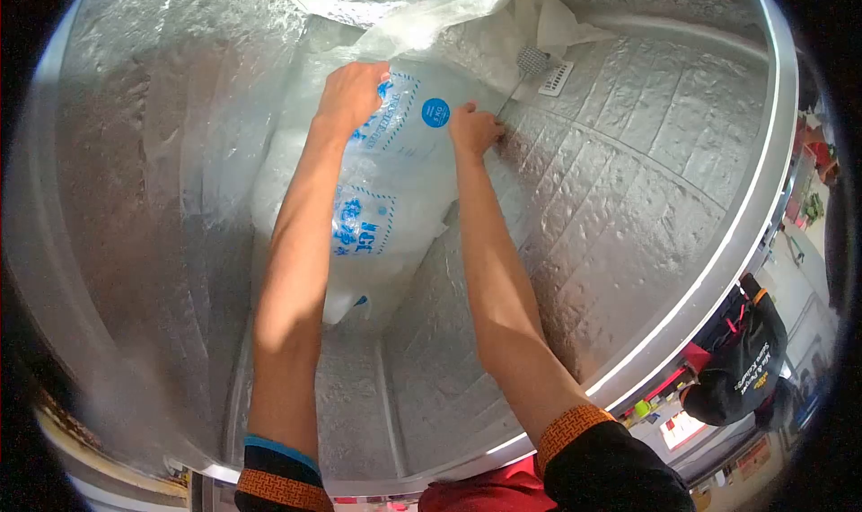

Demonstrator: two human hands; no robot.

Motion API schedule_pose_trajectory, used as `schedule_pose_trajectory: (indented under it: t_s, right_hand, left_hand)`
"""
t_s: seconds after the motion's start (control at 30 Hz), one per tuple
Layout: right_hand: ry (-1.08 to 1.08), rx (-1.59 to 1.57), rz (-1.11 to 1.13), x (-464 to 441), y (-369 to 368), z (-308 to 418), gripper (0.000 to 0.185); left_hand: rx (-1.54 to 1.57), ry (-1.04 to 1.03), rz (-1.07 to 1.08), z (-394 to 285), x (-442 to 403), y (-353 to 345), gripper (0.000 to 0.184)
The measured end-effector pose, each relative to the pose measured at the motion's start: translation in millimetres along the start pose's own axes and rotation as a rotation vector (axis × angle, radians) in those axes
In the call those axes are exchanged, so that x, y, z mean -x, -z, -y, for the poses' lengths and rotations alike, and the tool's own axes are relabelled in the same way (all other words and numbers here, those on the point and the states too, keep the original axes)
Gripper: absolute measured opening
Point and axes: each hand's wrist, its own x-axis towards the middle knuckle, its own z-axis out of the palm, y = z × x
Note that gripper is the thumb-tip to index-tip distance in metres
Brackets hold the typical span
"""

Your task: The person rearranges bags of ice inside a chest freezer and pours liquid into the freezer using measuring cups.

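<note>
Clear plastic ice bags (404, 166) with blue printing and a round blue sticker lie in the middle of a deep silver-lined chest. Whether the printed panels belong to one bag or to overlapping ones, I cannot tell. My left hand (353, 99) is closed on the plastic near the upper printed panel, fingers curled under and partly hidden. To the right of the sticker, my right hand (476, 131) grips the bag's edge between thumb and bent fingers. Both arms reach down over the chest's front rim (431, 485).
Loose translucent plastic sheeting (467, 14) lies beyond the bags. A grey mesh-like knob (532, 61) and a white barcode tag (557, 78) sit beside the right wall (646, 153). Outside the chest, at right, is a person in a dark printed shirt (741, 368).
</note>
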Motion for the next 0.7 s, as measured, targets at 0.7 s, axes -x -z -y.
schedule_pose_trajectory:
  t_s: [0.7]
  right_hand:
    - [0.294, 0.228, -0.031, -22, 32, -21, 0.044]
  left_hand:
    - [0.061, -0.268, -0.039, -71, 18, -72, 0.043]
